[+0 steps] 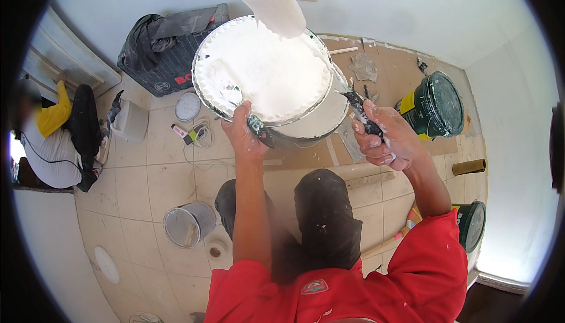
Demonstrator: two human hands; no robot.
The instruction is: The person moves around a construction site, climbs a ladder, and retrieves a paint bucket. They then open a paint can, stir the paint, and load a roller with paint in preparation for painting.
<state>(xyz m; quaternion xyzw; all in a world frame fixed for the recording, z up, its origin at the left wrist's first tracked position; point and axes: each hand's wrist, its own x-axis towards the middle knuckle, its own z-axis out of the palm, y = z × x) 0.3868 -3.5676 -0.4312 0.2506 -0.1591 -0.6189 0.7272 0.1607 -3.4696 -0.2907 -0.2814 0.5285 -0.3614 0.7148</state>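
My right hand (385, 134) is closed round the dark, paint-crusted handle of a paint roller (271, 2). Its white, loaded sleeve is raised at the far side, over a wide round white-coated surface (276, 70) with a ragged rim. Whether that is a lid or a full tub I cannot tell. At its near left edge my left hand (242, 126) is closed on a dark-handled, paint-smeared tool (259, 128); the tool's light end lies against the white coat. Partly hidden below is a bucket (312, 127) with pale contents.
Dark green buckets (438, 105) stand at right on brown sheeting. A black tool case (176, 58) with a dark cloth sits at the far left. A coiled cable (202, 134), a small tub (189, 224) and a tape roll (216, 250) lie on tiles. Another person (56, 131) sits left.
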